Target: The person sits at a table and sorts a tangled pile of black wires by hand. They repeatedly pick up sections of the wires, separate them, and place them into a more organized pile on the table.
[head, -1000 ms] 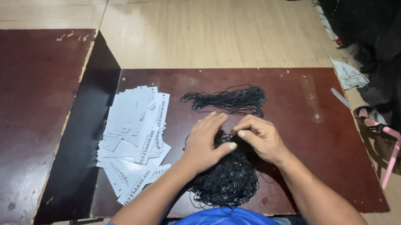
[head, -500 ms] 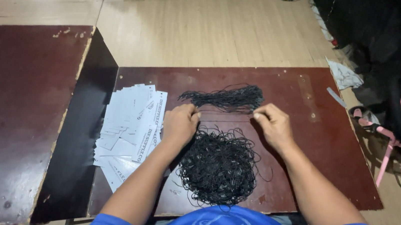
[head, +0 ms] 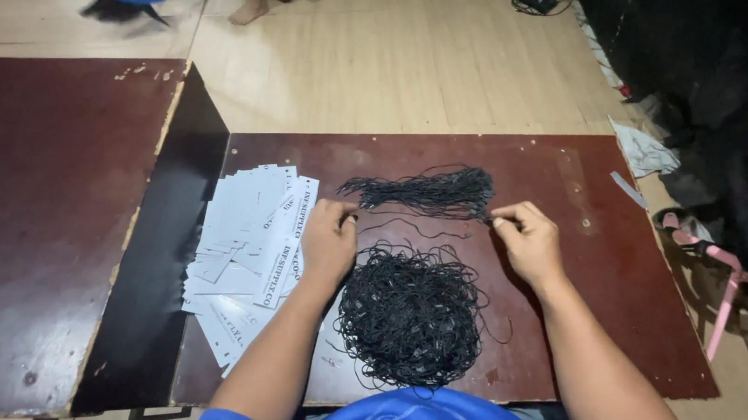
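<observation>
Home floor workshop: low brown boards (head: 582, 308), paper tags (head: 246, 243), black cords (head: 409, 314).

a dark reddish-brown board (head: 582, 308) lay flat on the pale wooden floor (head: 394, 57) and carried the work. its surface was scuffed, with chipped spots along the near edge. on its left part sat a fanned heap of white paper tags (head: 243, 253), overlapping one another. near the middle, toward the far side, lay a stretched-out bundle of thin black cords (head: 433, 192). closer to the near edge lay a large round tangle of black cord loops (head: 414, 313), just beside the tags. a small grey strip (head: 630, 188) rested at the board's right edge. a second, larger brown board (head: 36, 211) lay to the left.
</observation>
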